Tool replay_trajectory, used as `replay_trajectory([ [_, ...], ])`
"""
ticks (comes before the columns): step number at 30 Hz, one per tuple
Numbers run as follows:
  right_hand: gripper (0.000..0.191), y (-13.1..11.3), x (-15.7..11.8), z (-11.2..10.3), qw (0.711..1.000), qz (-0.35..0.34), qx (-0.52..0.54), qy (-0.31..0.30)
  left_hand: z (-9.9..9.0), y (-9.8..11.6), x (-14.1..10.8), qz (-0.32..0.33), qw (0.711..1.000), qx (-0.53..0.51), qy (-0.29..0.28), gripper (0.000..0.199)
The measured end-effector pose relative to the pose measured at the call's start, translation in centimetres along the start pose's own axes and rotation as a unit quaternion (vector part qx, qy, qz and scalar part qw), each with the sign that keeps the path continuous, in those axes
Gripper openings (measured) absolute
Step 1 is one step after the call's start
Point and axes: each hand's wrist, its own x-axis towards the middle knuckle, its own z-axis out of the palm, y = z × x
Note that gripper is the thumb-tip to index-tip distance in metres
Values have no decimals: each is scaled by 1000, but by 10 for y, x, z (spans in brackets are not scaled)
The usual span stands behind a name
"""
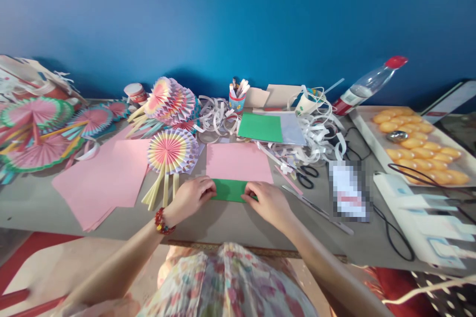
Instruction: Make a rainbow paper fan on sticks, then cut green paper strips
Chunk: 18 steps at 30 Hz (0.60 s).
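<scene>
A narrow green paper strip (pixel 229 190) lies across the near edge of a pink sheet (pixel 240 161) in the middle of the table. My left hand (pixel 193 195) pinches its left end, fingers curled together. At the other end, my right hand (pixel 266 202) closes thumb and fingers on the strip. A red beaded bracelet circles my left wrist. Just left of my left hand rests a pleated paper fan (pixel 173 151) with yellow sticks. Beyond the pink sheet, a larger green sheet (pixel 260 127) lies on pale paper.
Pink sheets (pixel 107 178) and more fans (pixel 37 133) cover the left. White paper curls (pixel 323 143), black scissors (pixel 307 176), a metal cutter (pixel 320 209), a tilted bottle (pixel 366 86), a tray of yellow food (pixel 359 116) and a power strip (pixel 412 218) with cables are to the right.
</scene>
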Motion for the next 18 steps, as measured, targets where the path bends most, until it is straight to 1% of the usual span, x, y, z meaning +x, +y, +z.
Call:
replay_trajectory([
  [9,9,1,1,0,1000,1,5,-4,-1,1,0,12,1000,4,-1,22],
  [18,8,-1,1,-2,1000,9,8,-11,3,-3,-2,21,1000,18,3,20],
])
